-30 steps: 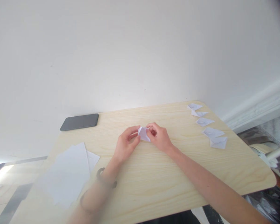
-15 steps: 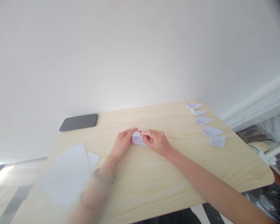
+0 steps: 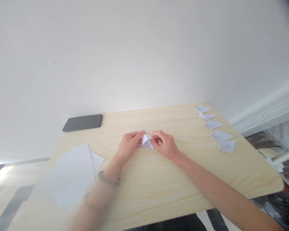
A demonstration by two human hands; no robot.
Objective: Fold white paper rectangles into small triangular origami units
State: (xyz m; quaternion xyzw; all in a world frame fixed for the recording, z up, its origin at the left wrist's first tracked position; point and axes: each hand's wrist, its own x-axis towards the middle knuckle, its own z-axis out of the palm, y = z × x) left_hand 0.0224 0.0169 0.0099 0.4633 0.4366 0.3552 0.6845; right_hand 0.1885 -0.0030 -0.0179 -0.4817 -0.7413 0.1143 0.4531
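Observation:
A small piece of folded white paper (image 3: 147,142) is held between my two hands, over the middle of the table. My left hand (image 3: 130,143) grips its left side, thumb on top and fingers behind. At its right edge, my right hand (image 3: 165,144) pinches a pointed flap between thumb and index finger. The paper shows creased, angled faces; its back is hidden by my fingers. A dark bracelet circles my left wrist.
On the left of the wooden table (image 3: 144,192) lie several loose white paper sheets (image 3: 74,173). A black phone (image 3: 83,123) rests at the back left, near the wall. Several folded paper boats (image 3: 213,124) line the right side.
My right hand has drawn the paper's flap out to the right, turning its flat, band-like shape into a pointed, angled one. The view has shifted slightly.

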